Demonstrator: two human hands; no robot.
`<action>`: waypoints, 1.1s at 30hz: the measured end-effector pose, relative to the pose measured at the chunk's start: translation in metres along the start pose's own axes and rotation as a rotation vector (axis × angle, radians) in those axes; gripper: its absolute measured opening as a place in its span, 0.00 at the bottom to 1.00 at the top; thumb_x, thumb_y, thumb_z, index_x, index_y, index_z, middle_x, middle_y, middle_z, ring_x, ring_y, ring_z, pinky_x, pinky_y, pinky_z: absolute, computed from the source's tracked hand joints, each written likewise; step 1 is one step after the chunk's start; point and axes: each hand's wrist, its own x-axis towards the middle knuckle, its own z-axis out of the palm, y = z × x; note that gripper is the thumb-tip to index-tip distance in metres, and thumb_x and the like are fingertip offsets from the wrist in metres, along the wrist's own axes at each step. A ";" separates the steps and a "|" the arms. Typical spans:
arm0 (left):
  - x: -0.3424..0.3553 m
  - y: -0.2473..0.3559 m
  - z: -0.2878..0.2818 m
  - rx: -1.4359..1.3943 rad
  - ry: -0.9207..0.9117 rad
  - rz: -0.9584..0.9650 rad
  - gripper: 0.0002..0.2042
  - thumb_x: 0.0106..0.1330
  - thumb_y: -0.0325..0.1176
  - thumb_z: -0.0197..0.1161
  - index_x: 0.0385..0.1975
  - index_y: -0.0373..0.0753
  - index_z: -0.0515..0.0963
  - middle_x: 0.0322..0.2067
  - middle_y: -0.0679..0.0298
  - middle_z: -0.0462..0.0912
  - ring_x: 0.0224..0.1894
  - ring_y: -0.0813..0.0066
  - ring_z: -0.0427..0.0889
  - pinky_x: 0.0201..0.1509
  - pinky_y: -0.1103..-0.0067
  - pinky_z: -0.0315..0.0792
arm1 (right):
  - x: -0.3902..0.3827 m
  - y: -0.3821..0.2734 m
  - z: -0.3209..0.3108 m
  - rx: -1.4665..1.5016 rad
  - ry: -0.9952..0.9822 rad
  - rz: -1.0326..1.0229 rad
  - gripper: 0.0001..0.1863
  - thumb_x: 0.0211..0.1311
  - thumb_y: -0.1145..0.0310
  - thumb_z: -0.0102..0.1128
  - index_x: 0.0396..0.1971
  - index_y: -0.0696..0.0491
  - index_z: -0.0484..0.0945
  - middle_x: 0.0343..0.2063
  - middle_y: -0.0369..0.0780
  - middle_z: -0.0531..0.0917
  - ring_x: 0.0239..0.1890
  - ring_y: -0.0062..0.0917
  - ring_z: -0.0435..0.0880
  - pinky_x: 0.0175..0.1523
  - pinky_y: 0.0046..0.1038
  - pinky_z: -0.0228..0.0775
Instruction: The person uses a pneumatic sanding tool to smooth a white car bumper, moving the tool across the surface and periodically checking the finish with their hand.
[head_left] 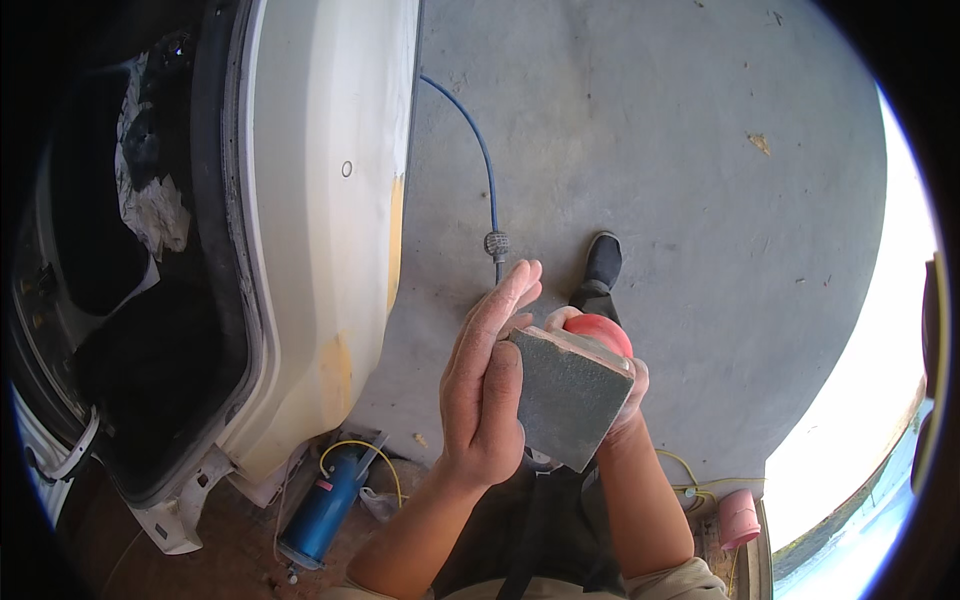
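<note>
Out in front of me, my right hand (636, 390) is wrapped around a sanding block with a rounded red grip (604, 332). The block's flat, dark grey-green abrasive face (568, 400) is tilted up toward me, and dust pales its far edge. My left hand (487, 385) stands upright along the block's left side, fingers stretched out and thumb beside the face. It touches or nearly touches the block. Both hands look dusty. A white vehicle body panel (310, 200) with yellowish patches (338, 372) along its edge lies to my left, apart from both hands.
A blue hose (481, 140) with a dark fitting (497, 243) runs over the grey floor (700, 200). A blue cylinder (326, 505) with a yellow hose sits lower left. A pink bucket (738, 519) stands lower right near a yellow cord. My dark shoe (603, 261) is ahead.
</note>
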 end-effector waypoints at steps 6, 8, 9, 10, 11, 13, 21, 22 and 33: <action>-0.023 -0.061 -0.013 0.659 -0.116 0.290 0.38 0.80 0.55 0.35 0.75 0.23 0.53 0.74 0.37 0.57 0.77 0.36 0.53 0.79 0.56 0.51 | 0.006 0.060 -0.037 -0.106 0.112 -0.167 0.43 0.48 0.43 0.73 0.55 0.60 0.71 0.47 0.43 0.81 0.48 0.28 0.82 0.56 0.30 0.76; -0.022 -0.087 -0.027 0.573 -0.151 0.280 0.38 0.81 0.57 0.31 0.76 0.27 0.53 0.76 0.42 0.54 0.79 0.40 0.50 0.80 0.58 0.47 | 0.011 0.076 -0.050 -0.163 0.124 -0.210 0.43 0.53 0.43 0.71 0.60 0.59 0.70 0.51 0.43 0.82 0.53 0.30 0.83 0.59 0.31 0.75; -0.021 -0.098 -0.035 0.364 -0.155 0.240 0.39 0.80 0.59 0.31 0.77 0.30 0.50 0.78 0.42 0.50 0.80 0.41 0.47 0.81 0.56 0.46 | 0.014 0.083 -0.056 -0.232 0.179 -0.257 0.43 0.53 0.43 0.71 0.60 0.60 0.71 0.51 0.43 0.82 0.52 0.30 0.83 0.59 0.31 0.75; -0.022 -0.108 -0.043 0.164 -0.144 0.235 0.41 0.79 0.62 0.31 0.79 0.32 0.47 0.79 0.42 0.46 0.81 0.41 0.43 0.81 0.55 0.45 | 0.017 0.090 -0.061 -0.243 0.187 -0.266 0.43 0.53 0.43 0.71 0.60 0.60 0.71 0.51 0.43 0.82 0.52 0.30 0.83 0.59 0.31 0.75; -0.019 -0.120 -0.050 0.199 -0.093 0.301 0.41 0.79 0.62 0.29 0.79 0.31 0.46 0.79 0.41 0.45 0.81 0.42 0.43 0.81 0.55 0.45 | 0.022 0.094 -0.067 -0.235 0.188 -0.266 0.42 0.53 0.42 0.71 0.58 0.59 0.72 0.50 0.42 0.83 0.50 0.28 0.83 0.58 0.31 0.76; -0.024 -0.137 -0.055 0.169 -0.017 0.363 0.42 0.79 0.62 0.28 0.78 0.30 0.44 0.78 0.39 0.44 0.81 0.41 0.44 0.81 0.55 0.45 | 0.034 0.100 -0.079 -0.269 0.169 -0.258 0.42 0.52 0.42 0.71 0.58 0.59 0.72 0.50 0.43 0.82 0.50 0.28 0.83 0.57 0.31 0.76; -0.018 -0.214 -0.019 0.527 -0.144 0.296 0.56 0.61 0.59 0.68 0.75 0.25 0.45 0.72 0.33 0.53 0.73 0.33 0.58 0.72 0.50 0.62 | 0.092 0.087 -0.168 -0.166 0.041 -0.218 0.42 0.50 0.43 0.72 0.59 0.57 0.71 0.51 0.45 0.81 0.52 0.34 0.83 0.58 0.35 0.78; -0.010 -0.224 -0.012 0.537 -0.138 0.319 0.55 0.60 0.55 0.68 0.75 0.25 0.46 0.72 0.33 0.53 0.73 0.33 0.59 0.72 0.50 0.63 | 0.100 0.083 -0.181 -0.134 0.018 -0.214 0.42 0.50 0.44 0.73 0.59 0.57 0.71 0.51 0.45 0.81 0.52 0.34 0.83 0.58 0.35 0.79; 0.037 -0.352 -0.016 0.615 -0.118 0.376 0.49 0.62 0.44 0.61 0.75 0.23 0.41 0.73 0.29 0.47 0.76 0.29 0.51 0.76 0.48 0.54 | 0.206 0.084 -0.294 -0.269 -0.022 -0.317 0.45 0.54 0.41 0.73 0.63 0.57 0.70 0.53 0.43 0.81 0.54 0.32 0.83 0.61 0.35 0.77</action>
